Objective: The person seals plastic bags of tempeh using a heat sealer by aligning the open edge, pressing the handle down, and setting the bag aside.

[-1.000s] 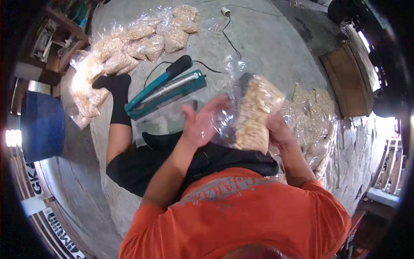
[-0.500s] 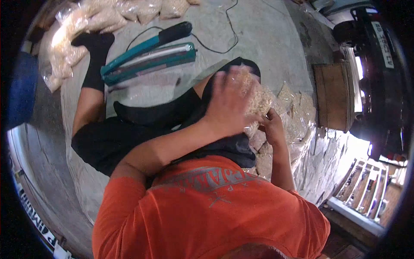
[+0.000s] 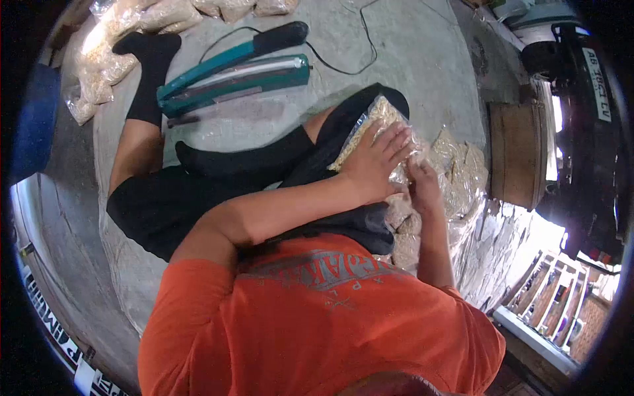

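Observation:
A clear plastic bag of pale, grain-like pieces (image 3: 388, 113) lies tilted over my right thigh. My left hand (image 3: 378, 158) rests flat across the bag with its fingers spread. At the bag's right edge, my right hand (image 3: 423, 183) has its fingers closed on the plastic; part of its grip is hidden. Several similar filled bags (image 3: 458, 173) lie just beyond my right hand on the floor sheet.
A green bar-shaped device with a black handle (image 3: 281, 38) lies on the pale floor sheet (image 3: 422, 63), its black cable (image 3: 365, 33) trailing behind. More filled bags (image 3: 168, 14) line the back left. A cardboard box (image 3: 516, 155) stands at right, beside a dark vehicle (image 3: 584, 132).
The bag now extends further left under my left hand, which has come down flat on it. My right hand has shifted slightly along the bag's right side. The view has moved a little.

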A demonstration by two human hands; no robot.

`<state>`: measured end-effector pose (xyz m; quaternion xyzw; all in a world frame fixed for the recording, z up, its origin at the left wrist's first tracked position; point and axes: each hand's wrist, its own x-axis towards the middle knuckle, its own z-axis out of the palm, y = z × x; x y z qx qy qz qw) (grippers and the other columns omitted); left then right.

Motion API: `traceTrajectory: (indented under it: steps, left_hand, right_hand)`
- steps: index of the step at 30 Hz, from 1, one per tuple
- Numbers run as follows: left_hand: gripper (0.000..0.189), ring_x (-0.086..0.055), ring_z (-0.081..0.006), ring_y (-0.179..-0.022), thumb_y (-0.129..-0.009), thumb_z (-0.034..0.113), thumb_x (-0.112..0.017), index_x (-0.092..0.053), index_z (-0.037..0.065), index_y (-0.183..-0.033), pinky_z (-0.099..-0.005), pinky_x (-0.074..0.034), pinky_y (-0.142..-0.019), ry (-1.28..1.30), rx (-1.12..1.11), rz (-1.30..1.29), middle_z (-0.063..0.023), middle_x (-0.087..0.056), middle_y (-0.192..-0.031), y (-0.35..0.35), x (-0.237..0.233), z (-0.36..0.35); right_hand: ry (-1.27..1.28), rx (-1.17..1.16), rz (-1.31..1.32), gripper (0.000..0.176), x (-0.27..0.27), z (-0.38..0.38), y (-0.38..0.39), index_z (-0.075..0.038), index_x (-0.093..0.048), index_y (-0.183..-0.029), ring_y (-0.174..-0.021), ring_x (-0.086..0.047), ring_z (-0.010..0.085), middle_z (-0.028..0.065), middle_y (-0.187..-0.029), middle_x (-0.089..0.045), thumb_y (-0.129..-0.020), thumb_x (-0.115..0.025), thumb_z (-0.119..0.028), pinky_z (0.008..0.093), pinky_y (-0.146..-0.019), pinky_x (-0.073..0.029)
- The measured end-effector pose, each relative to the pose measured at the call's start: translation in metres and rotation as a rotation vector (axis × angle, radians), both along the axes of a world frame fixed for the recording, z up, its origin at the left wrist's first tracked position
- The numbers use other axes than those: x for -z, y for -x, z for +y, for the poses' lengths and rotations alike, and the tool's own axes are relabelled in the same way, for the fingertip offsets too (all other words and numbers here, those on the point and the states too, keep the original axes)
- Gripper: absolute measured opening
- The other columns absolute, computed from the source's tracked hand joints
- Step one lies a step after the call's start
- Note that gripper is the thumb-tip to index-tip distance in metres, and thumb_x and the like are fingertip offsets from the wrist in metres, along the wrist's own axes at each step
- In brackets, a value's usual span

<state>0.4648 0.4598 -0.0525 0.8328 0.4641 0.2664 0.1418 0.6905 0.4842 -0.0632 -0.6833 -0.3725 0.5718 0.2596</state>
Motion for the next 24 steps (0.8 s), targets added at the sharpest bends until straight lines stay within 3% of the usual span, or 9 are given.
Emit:
traceTrajectory:
  steps: [1,2,3,7,11,15,18,20,24]
  left_hand:
    - [0.092,-0.021,-0.0376,-0.154,-0.090,0.072,-0.049,-0.042,0.005,-0.153,-0.0572,-0.010,-0.124,-0.021,-0.034,0.082,-0.0218,-0.032,-0.162,0.004,0.005,0.007]
    - [0.091,-0.024,-0.0390,-0.152,-0.091,0.071,-0.050,-0.043,0.005,-0.153,-0.0585,-0.012,-0.124,0.004,-0.041,0.045,-0.0227,-0.035,-0.160,0.009,-0.006,0.012]
    - [0.090,-0.028,-0.0404,-0.151,-0.091,0.070,-0.050,-0.044,0.004,-0.152,-0.0599,-0.014,-0.123,0.030,-0.046,0.013,-0.0237,-0.038,-0.159,0.015,-0.018,0.009]
    - [0.078,-0.041,-0.0432,-0.142,-0.094,0.059,-0.057,-0.049,0.001,-0.145,-0.0556,-0.028,-0.119,-0.007,0.068,-0.154,-0.0263,-0.043,-0.153,0.064,-0.033,-0.005]
    - [0.072,-0.058,-0.0425,-0.126,-0.096,0.053,-0.060,-0.053,-0.004,-0.140,-0.0490,-0.046,-0.107,0.395,0.070,-0.277,-0.0264,-0.059,-0.137,0.144,-0.015,-0.042]
    - [0.069,-0.061,-0.0424,-0.120,-0.096,0.050,-0.061,-0.056,-0.005,-0.136,-0.0488,-0.048,-0.103,0.524,-0.086,-0.343,-0.0256,-0.064,-0.129,0.171,0.032,-0.061]
    - [0.066,-0.061,-0.0425,-0.117,-0.098,0.047,-0.061,-0.055,-0.005,-0.139,-0.0492,-0.048,-0.102,0.642,-0.028,-0.285,-0.0256,-0.064,-0.128,0.182,0.033,-0.047]
    - [0.066,-0.062,-0.0426,-0.116,-0.098,0.046,-0.060,-0.053,-0.004,-0.140,-0.0494,-0.048,-0.101,0.681,-0.033,-0.311,-0.0256,-0.064,-0.127,0.190,0.036,-0.041]
    - [0.062,-0.063,-0.0415,-0.109,-0.099,0.044,-0.060,-0.054,-0.003,-0.139,-0.0503,-0.050,-0.095,0.577,-0.071,-0.425,-0.0234,-0.067,-0.116,0.195,0.066,-0.047]
  right_hand:
    - [-0.221,-0.051,0.022,0.027,-0.010,0.017,0.021,-0.002,-0.065,-0.101,-0.067,-0.056,0.0107,0.0010,-0.080,-0.062,-0.096,-0.071,-0.028,0.0294,-0.056,-0.043]
    - [-0.132,-0.281,-0.467,0.027,-0.042,0.047,0.021,-0.002,-0.068,-0.102,-0.063,-0.054,0.0118,0.0022,-0.075,-0.062,-0.095,-0.073,-0.027,0.0314,-0.055,-0.044]
    - [-0.169,-0.301,-0.528,0.029,-0.063,0.077,0.035,0.000,-0.070,-0.103,-0.065,-0.055,0.0127,0.0041,-0.074,-0.062,-0.093,-0.073,-0.028,0.0329,-0.057,-0.045]
    - [-0.407,-0.596,-0.544,0.031,-0.104,0.219,0.021,0.001,-0.072,-0.114,-0.086,-0.070,0.0210,0.0130,-0.097,-0.075,-0.089,-0.075,-0.017,0.0369,-0.080,-0.055]
    - [-0.592,-0.714,-1.164,0.048,-0.156,0.285,0.080,0.000,-0.066,-0.123,-0.103,-0.072,0.0322,0.0200,-0.112,-0.073,-0.088,-0.078,-0.031,0.0411,-0.089,-0.054]
    - [-0.883,-0.800,-0.823,0.048,-0.057,0.354,0.204,-0.005,-0.067,-0.123,-0.109,-0.068,0.0360,0.0190,-0.118,-0.071,-0.090,-0.074,-0.040,0.0452,-0.093,-0.052]
    - [-0.954,-1.070,-0.700,0.036,0.050,0.383,0.327,-0.003,-0.067,-0.121,-0.102,-0.067,0.0398,0.0197,-0.109,-0.072,-0.093,-0.064,-0.026,0.0475,-0.090,-0.052]
    - [-1.489,-0.806,-0.449,0.033,0.126,0.426,0.390,-0.009,-0.070,-0.119,-0.099,-0.066,0.0427,0.0226,-0.105,-0.070,-0.091,-0.065,-0.024,0.0488,-0.090,-0.052]
    - [-1.181,-0.816,-0.511,0.033,0.123,0.425,0.451,-0.007,-0.073,-0.111,-0.096,-0.068,0.0389,0.0188,-0.099,-0.072,-0.088,-0.071,-0.031,0.0467,-0.088,-0.052]
